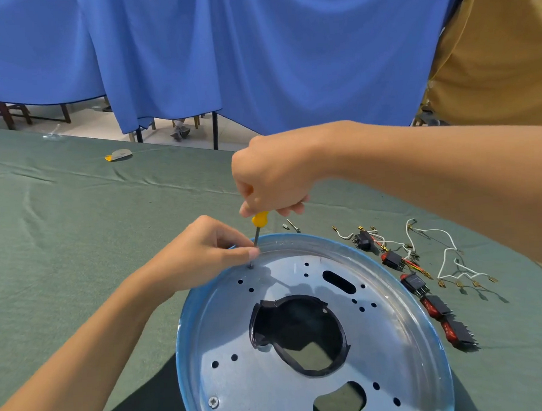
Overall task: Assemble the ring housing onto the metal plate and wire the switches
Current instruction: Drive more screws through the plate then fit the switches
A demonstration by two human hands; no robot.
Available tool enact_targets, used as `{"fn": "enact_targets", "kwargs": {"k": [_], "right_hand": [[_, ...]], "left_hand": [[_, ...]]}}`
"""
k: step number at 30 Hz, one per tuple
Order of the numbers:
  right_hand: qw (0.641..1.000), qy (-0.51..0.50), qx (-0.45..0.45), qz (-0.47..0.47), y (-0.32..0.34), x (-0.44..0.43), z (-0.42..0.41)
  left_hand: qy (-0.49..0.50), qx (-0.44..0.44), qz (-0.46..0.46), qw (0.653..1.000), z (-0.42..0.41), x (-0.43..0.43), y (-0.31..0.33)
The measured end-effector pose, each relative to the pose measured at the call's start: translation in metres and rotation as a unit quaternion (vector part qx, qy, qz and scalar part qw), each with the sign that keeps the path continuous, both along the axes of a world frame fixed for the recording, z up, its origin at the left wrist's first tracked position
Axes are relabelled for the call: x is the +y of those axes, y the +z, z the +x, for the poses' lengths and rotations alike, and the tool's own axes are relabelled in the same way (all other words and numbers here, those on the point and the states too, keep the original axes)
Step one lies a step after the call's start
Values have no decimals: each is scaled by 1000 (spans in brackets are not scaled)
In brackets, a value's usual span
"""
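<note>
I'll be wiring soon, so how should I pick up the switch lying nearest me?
Pinch the switch across its black body's long flat sides, coming from above; its red rocker faces the plate and thin prongs stick out opposite.

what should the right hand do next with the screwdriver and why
Probably turn the screwdriver to drive the screw: the right hand grips its handle, the tip stands in a hole near the metal plate rim, and the left hand pinches the shaft.
</note>
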State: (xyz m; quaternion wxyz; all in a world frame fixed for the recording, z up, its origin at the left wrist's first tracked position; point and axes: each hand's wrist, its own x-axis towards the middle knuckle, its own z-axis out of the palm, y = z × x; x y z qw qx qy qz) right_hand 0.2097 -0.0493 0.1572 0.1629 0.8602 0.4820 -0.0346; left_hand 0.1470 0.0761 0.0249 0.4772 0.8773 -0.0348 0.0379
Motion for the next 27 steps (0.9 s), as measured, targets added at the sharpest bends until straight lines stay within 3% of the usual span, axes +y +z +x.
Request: {"fn": "enact_targets", "kwargs": {"k": [4,7,10,12,14,16,20,24,27], "right_hand": [[996,-9,59,64,1,-7,0],[974,-50,130,176,10,-16,4],[921,-104,205,315,15,-25,18],[901,-125,233,345,9,-30,25],[914,-129,217,318,-3,-34,28],[943,-93,161,276,-15,-34,30],[968,-17,95,232,-36,-29,31],[989,-36,140,26,-55,-31,32],[991,-33,132,9,-66,-31,37]], "left_hand": [[40,49,-110,992,-1,10,7],[47,111,-80,989,-2,12,6],[-17,175,-42,984,-6,8,5],[-12,186,-42,981,-7,7,6],[-7,190,-57,980,-7,6,6],[-3,188,-76,979,-8,5,5],[13,186,-105,977,-7,5,3],[1,194,-131,972,-5,6,1],[2,206,-145,968,-4,7,1]]}}
